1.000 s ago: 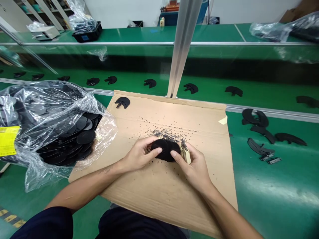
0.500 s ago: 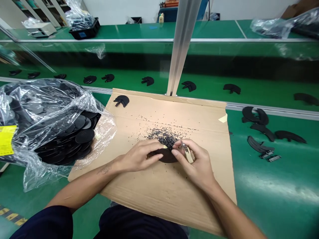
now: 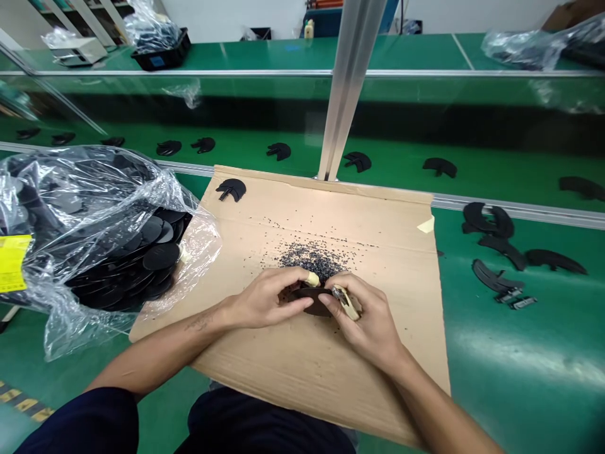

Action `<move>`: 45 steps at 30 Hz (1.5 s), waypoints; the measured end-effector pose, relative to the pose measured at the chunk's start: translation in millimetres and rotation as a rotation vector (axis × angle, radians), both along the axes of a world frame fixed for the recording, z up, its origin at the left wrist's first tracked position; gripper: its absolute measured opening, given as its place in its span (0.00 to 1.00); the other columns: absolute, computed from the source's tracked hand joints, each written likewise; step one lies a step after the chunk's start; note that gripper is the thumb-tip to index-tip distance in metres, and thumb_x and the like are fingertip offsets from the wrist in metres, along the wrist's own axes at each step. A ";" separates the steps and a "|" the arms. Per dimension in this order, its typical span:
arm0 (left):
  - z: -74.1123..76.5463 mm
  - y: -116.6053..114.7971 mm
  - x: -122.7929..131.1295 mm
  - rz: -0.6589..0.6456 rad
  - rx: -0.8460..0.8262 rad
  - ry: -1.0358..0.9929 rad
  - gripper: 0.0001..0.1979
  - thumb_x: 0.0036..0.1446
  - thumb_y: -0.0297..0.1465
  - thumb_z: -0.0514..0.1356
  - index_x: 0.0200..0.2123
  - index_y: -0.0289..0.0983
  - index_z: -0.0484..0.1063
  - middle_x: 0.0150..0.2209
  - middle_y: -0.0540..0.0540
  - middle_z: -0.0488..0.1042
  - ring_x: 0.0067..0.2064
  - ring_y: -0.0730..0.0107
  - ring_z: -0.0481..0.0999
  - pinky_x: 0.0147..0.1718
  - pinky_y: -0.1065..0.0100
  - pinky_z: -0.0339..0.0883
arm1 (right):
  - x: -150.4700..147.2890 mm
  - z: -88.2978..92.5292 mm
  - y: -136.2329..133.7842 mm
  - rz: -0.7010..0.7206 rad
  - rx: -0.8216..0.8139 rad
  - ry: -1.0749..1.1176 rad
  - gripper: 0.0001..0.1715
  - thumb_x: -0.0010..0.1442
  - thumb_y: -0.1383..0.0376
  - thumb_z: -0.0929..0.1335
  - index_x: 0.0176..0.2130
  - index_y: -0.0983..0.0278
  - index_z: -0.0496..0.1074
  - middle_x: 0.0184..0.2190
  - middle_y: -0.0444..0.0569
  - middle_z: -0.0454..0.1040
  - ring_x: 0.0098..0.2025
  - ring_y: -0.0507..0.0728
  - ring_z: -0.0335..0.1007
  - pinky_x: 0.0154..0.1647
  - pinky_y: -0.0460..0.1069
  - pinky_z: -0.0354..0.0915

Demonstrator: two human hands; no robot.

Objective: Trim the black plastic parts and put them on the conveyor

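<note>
In the head view, my left hand (image 3: 271,296) pinches the left edge of a black plastic disc (image 3: 317,305), thumb below and fingers above. A pale yellow covering sits on one fingertip of this hand. My right hand (image 3: 366,312) is closed around a small metal tool with a cream handle (image 3: 348,306); its exact kind does not show clearly. The thumb and forefinger of that hand also touch the disc's right edge. The disc is tilted up off the cardboard sheet (image 3: 302,378). Just beyond it lies a heap of tiny black bits (image 3: 314,255).
A clear plastic bag (image 3: 94,189) at left spills many black discs (image 3: 161,257). One curved black part (image 3: 231,189) lies on the cardboard's far left corner. More curved parts (image 3: 496,274) lie at right and along the green bench behind. A metal post (image 3: 347,94) stands at the cardboard's far edge.
The disc has tipped, so its far edge now stands up between my hands. My right hand has shifted slightly left and nearer, turning the tool. The fingertip covering on my left hand shows more.
</note>
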State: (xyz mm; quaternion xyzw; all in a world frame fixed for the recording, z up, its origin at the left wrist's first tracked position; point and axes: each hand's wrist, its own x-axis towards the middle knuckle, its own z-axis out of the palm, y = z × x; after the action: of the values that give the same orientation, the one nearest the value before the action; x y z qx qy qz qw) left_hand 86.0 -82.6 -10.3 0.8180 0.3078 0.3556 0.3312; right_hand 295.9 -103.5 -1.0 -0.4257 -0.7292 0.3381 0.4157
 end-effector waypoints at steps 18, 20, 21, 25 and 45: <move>-2.0 -0.7 -0.2 0.041 -0.067 -0.034 0.10 0.62 0.31 0.63 0.46 0.36 0.74 0.36 0.45 0.80 0.34 0.70 0.78 0.33 0.69 0.73 | -2.3 1.2 -0.8 -0.013 -0.092 0.002 0.06 0.65 0.61 0.69 0.37 0.60 0.71 0.28 0.45 0.73 0.29 0.54 0.68 0.32 0.49 0.64; -2.3 -1.5 -0.1 0.055 -0.123 -0.039 0.11 0.61 0.31 0.64 0.46 0.36 0.75 0.37 0.44 0.80 0.36 0.68 0.79 0.34 0.69 0.74 | -2.8 1.5 -1.1 -0.013 -0.078 0.013 0.05 0.65 0.62 0.68 0.36 0.60 0.71 0.28 0.44 0.72 0.29 0.54 0.67 0.31 0.48 0.63; -2.7 -2.1 0.3 0.067 -0.159 -0.047 0.11 0.61 0.32 0.64 0.46 0.36 0.75 0.37 0.44 0.80 0.37 0.68 0.79 0.34 0.69 0.74 | -2.9 1.8 -1.0 -0.016 -0.076 0.020 0.05 0.66 0.62 0.68 0.36 0.60 0.71 0.28 0.44 0.72 0.29 0.53 0.67 0.31 0.48 0.63; -5.5 -5.8 5.4 0.156 -0.355 -0.175 0.12 0.59 0.34 0.67 0.44 0.35 0.77 0.36 0.44 0.80 0.37 0.68 0.79 0.35 0.69 0.75 | -3.3 4.4 -0.9 -0.054 -0.106 0.055 0.08 0.66 0.61 0.68 0.35 0.61 0.70 0.28 0.44 0.72 0.29 0.53 0.67 0.31 0.48 0.62; -3.7 -4.2 7.1 0.180 -0.546 -0.330 0.15 0.60 0.39 0.66 0.27 0.33 0.74 0.23 0.48 0.77 0.25 0.74 0.77 0.25 0.75 0.72 | -4.4 1.7 2.2 -0.266 -0.323 0.238 0.21 0.59 0.49 0.72 0.32 0.62 0.66 0.24 0.41 0.61 0.25 0.50 0.55 0.25 0.46 0.60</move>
State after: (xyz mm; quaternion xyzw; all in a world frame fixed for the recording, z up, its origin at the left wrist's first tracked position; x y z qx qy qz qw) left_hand 93.1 -86.9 -14.0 0.6001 0.4049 0.4153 0.5509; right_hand 291.5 -101.3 0.7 -0.5360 -0.5490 0.4406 0.4661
